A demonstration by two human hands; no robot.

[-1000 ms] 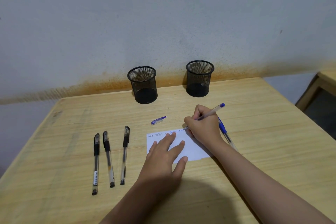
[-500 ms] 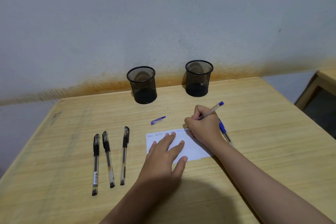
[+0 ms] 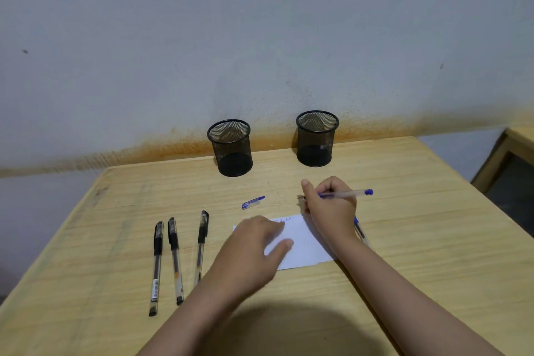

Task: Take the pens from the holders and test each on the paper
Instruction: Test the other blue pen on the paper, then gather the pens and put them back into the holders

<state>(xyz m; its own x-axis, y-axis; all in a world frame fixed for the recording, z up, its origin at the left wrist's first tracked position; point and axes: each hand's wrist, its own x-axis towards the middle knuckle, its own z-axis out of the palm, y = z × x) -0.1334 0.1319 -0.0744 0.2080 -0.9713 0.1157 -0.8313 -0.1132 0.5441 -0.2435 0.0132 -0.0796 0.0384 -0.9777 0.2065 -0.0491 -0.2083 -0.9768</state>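
The right hand point(image 3: 331, 205) has its grip curled around a clear-barrelled blue ballpoint pen point(image 3: 346, 194), held just beyond the far edge of the white sheet of paper point(image 3: 306, 243) on the pale wooden bench point(image 3: 419, 240). The left hand point(image 3: 254, 248) lies flat, fingers relaxed, on the paper. A blue pen cap point(image 3: 253, 202) lies nearby. Three black-capped gel pens point(image 3: 173, 260) lie left of the paper; two black mesh holders point(image 3: 231, 147) stand at the back.

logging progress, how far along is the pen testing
Done: both mesh holders look empty, and three black pens lie left of the paper, which bears writing. In hand: the right hand grips a blue pen, tip off the paper; its cap lies nearby. Left: recapping; another blue pen may remain untested.
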